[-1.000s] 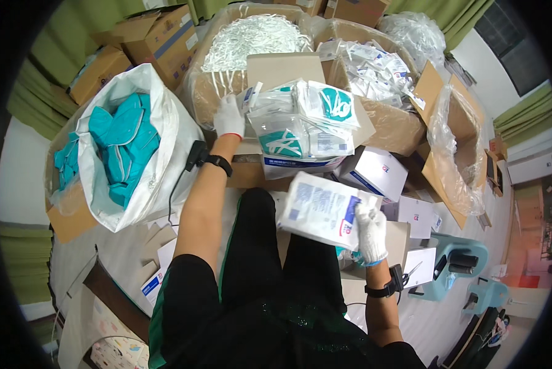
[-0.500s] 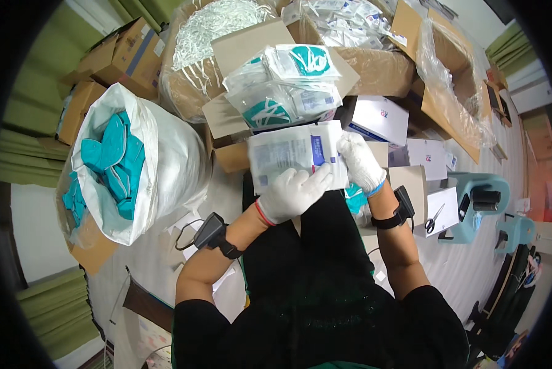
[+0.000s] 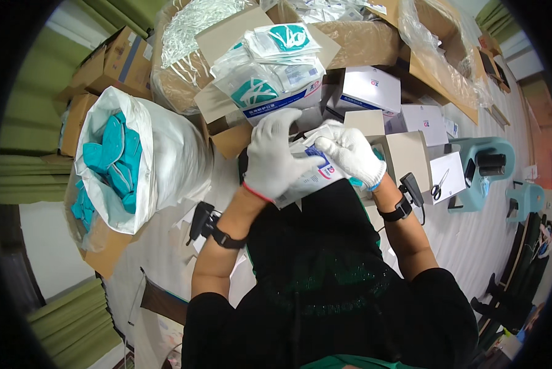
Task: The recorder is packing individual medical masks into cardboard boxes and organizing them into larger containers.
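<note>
A flat clear-and-white plastic pouch (image 3: 313,178) with a blue printed patch lies tilted over my lap. My right hand (image 3: 351,157), in a white knit glove, pinches its upper right part. My left hand (image 3: 273,150), gloved too, is over the pouch's left side with thumb and fingers spread apart; whether its palm touches the pouch is hidden. Just beyond my hands stands an opened blue-and-white box (image 3: 285,106). Stacked on it are several clear pouches (image 3: 257,67) with teal face masks in them.
On the left, a white sack (image 3: 174,157) holds teal masks (image 3: 113,150). Beyond are a carton of white straps (image 3: 199,24) and a plastic-lined carton (image 3: 439,52). To the right are white boxes (image 3: 371,86), scissors (image 3: 437,187) on a white surface, and a light blue stool (image 3: 497,154).
The pouch has gone from lying flat to tilted and partly crumpled. My left hand has moved up and spread its fingers. My right hand has shifted slightly inward, gripping the pouch.
</note>
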A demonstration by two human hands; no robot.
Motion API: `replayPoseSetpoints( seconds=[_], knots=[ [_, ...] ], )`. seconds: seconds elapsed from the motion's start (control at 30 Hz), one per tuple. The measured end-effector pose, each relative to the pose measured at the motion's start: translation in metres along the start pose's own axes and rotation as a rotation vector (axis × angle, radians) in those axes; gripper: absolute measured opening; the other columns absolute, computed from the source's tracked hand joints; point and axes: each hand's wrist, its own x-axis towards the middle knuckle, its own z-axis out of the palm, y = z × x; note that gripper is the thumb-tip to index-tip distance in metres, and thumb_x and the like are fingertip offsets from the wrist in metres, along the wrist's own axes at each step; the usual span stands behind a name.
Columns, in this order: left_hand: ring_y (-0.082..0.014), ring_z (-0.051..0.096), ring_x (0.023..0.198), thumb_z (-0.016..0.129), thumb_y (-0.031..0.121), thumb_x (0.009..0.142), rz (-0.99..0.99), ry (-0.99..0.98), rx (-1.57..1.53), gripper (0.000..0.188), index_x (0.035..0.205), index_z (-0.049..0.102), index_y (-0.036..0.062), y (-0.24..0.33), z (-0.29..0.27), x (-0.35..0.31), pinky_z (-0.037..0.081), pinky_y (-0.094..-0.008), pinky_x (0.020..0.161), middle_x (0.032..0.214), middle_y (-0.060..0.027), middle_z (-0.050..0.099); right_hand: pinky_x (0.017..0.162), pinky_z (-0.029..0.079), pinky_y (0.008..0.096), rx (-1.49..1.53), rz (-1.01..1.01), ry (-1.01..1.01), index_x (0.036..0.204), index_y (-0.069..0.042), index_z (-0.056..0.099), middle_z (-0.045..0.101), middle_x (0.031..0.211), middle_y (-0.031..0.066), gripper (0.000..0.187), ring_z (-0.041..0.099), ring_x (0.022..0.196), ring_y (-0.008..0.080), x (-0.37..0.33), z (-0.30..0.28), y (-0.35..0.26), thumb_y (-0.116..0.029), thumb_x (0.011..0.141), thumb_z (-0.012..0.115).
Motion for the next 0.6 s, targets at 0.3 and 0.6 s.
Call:
replayPoseSetpoints(
  seconds=[0.3,0.6],
  knots=[
    [-0.0378,0.064,0.084,0.064,0.034,0.084,-0.225,-0.47,-0.035,0.027,0.099,0.067,0.0117,-0.024,0.043,-0.007,0.05,-0.0467,0.069,0.092,-0.0158,0.067,0.068,0.049,0.0311,-0.159,0.112,0.131,0.086,-0.004,0.07,0.064,0.075,0.0067,0.021,0.06,0.068,0.019,0.002,0.015,-0.005,-0.025,0.086,0.065],
    [-0.0281,0.06,0.06,0.064,0.018,0.087,0.156,-0.03,-0.014,0.019,0.07,0.06,0.0091,0.032,0.076,-0.025,0.046,-0.039,0.052,0.066,-0.0116,0.059,0.036,0.033,0.0288,1.195,0.612,0.897,0.083,-0.011,0.057,0.047,0.059,0.0015,0.018,0.04,0.04,0.0156,0.025,-0.048,0.081,-0.019,0.097,0.049]
  ],
)
